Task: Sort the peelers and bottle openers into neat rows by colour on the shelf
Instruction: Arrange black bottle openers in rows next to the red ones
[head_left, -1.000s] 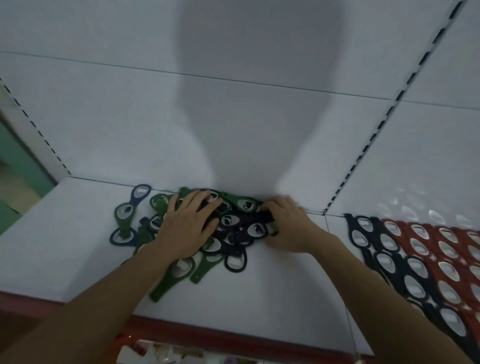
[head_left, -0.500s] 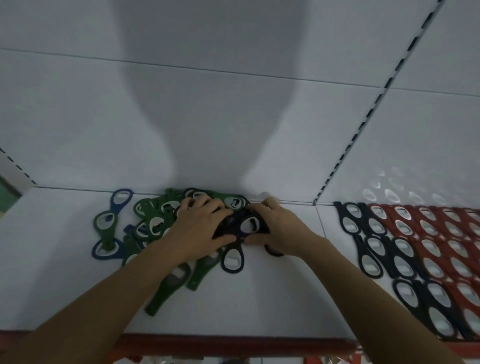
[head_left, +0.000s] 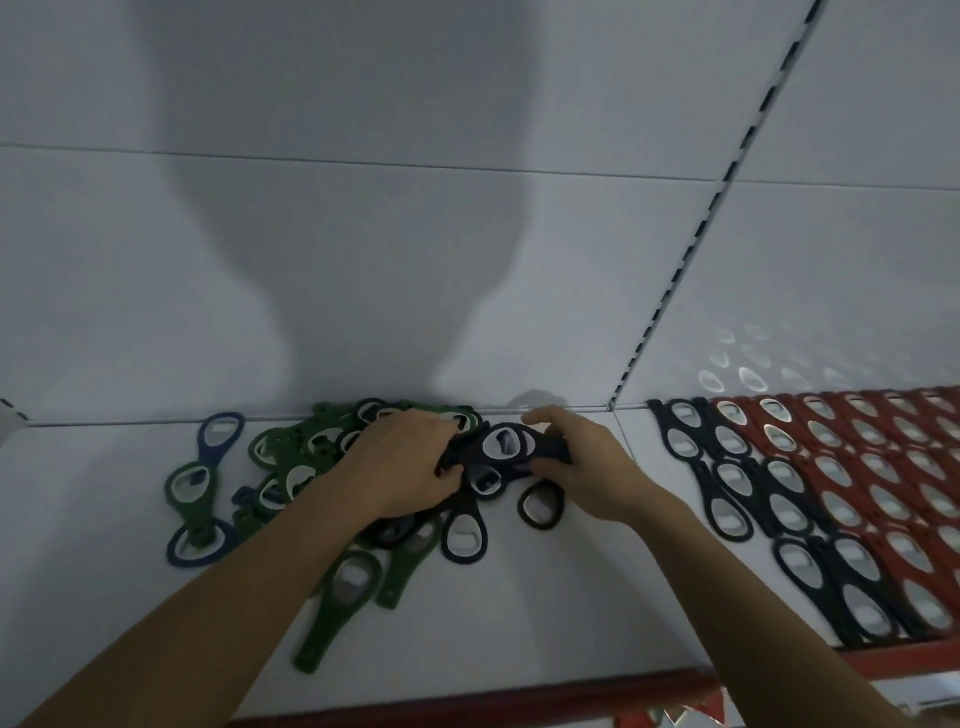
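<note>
Nearest, below the hands, a green opener (head_left: 337, 597) lies on the shelf (head_left: 545, 613), handle toward the red shelf lip (head_left: 467, 699). A loose dark opener (head_left: 540, 503) sits just under the right hand (head_left: 592, 467). That hand and the left hand (head_left: 405, 467) both curl round a stack of navy openers (head_left: 503, 446), held between them just over the mixed pile (head_left: 291, 457), which spreads left of the left hand. Right of the right hand: navy rows (head_left: 727, 467), then red rows (head_left: 883, 467).

Step, probably: pulling navy ones out of the pile. The next move calls for carrying the stack right and laying it in line with the navy rows without knocking them.

A second ago the left hand lay flat on the pile, fingers spread. Now it grips, and the stack is raised.
</note>
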